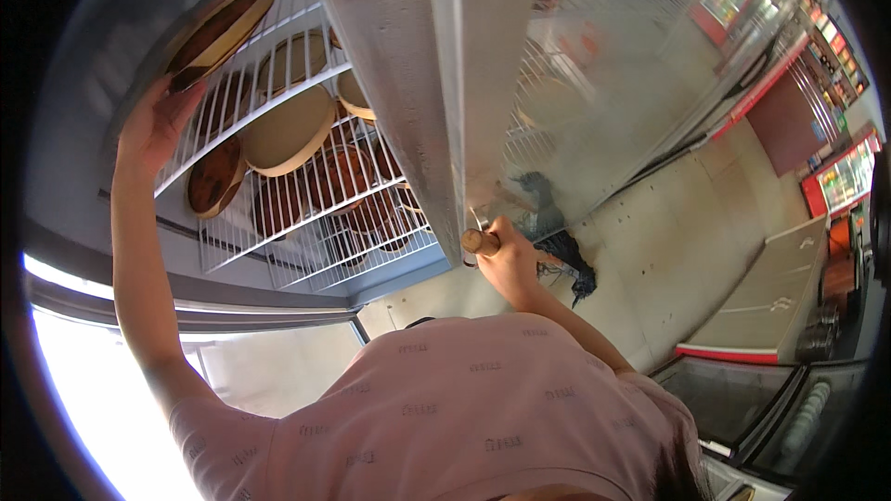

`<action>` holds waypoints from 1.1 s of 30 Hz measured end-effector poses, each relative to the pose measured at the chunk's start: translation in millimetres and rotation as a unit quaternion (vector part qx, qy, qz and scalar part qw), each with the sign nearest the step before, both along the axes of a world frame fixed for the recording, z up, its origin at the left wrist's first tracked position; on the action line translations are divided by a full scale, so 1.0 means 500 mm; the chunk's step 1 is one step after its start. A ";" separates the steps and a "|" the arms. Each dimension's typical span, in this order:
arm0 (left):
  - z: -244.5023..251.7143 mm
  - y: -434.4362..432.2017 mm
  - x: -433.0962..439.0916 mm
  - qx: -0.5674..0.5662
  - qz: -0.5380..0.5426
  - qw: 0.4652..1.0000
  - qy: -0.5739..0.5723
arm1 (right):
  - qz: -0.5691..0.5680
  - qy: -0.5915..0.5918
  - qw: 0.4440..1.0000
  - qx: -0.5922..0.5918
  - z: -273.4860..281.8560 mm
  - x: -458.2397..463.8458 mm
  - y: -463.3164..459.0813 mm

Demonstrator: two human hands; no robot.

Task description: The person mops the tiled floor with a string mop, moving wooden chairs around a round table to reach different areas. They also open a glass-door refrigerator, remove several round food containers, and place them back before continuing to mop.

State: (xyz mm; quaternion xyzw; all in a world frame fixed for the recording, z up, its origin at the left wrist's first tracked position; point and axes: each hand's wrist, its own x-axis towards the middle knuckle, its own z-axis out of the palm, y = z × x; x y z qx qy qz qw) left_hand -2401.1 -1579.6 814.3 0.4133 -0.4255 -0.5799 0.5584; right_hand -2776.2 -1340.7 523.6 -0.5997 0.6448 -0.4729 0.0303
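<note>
My left hand [156, 129] is raised inside a refrigerated cabinet, its fingers on the near edge of a tilted round dish [223, 31] with a tan rim and dark brown inside. That dish is high up beside the cabinet's left wall. On the white wire shelf [247, 111] below are more dishes, among them a tan dish [289, 132] and a brown one [217, 177]. My right hand [511, 261] is closed around a wooden-handled tool [480, 242], beside the lower end of the metal door frame [456, 83]. The tool's working end is hidden.
A misted glass door [592, 69] stands to the right, with reflections in it. A black plastic bag [567, 257] lies near the right hand, by the tiled floor [661, 243]. Farther right are a cream chest unit [759, 299] and a glass-topped freezer [731, 396].
</note>
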 end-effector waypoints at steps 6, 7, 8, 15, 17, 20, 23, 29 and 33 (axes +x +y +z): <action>-0.006 -0.019 -0.022 0.018 0.028 0.998 0.055 | -0.026 0.038 0.999 -0.023 0.008 -0.006 -0.002; -0.010 -0.020 -0.024 -0.006 0.008 0.999 0.053 | -0.027 0.039 0.999 -0.020 0.007 -0.005 0.001; -0.013 -0.025 -0.025 -0.024 0.015 0.998 0.053 | -0.018 0.039 0.999 -0.016 0.004 -0.001 0.002; -0.032 -0.092 0.017 0.010 -0.006 0.996 0.083 | -0.015 -0.019 0.997 0.067 -0.019 0.006 0.004; -0.032 -0.108 0.024 0.034 -0.038 0.997 0.062 | -0.006 -0.002 0.999 0.033 -0.022 0.009 0.005; -0.030 -0.113 0.021 0.006 0.004 0.999 0.033 | -0.015 0.007 1.000 0.021 -0.018 0.015 0.009; -0.022 -0.114 0.019 0.026 -0.003 0.999 0.037 | -0.019 0.005 0.999 0.026 -0.013 0.022 0.010; -0.031 -0.124 0.036 0.032 -0.061 0.995 0.070 | -0.050 0.008 0.997 0.053 -0.017 0.037 0.023; -0.031 -0.120 0.032 0.038 -0.025 0.993 0.111 | -0.044 0.003 0.997 0.068 -0.021 0.051 0.040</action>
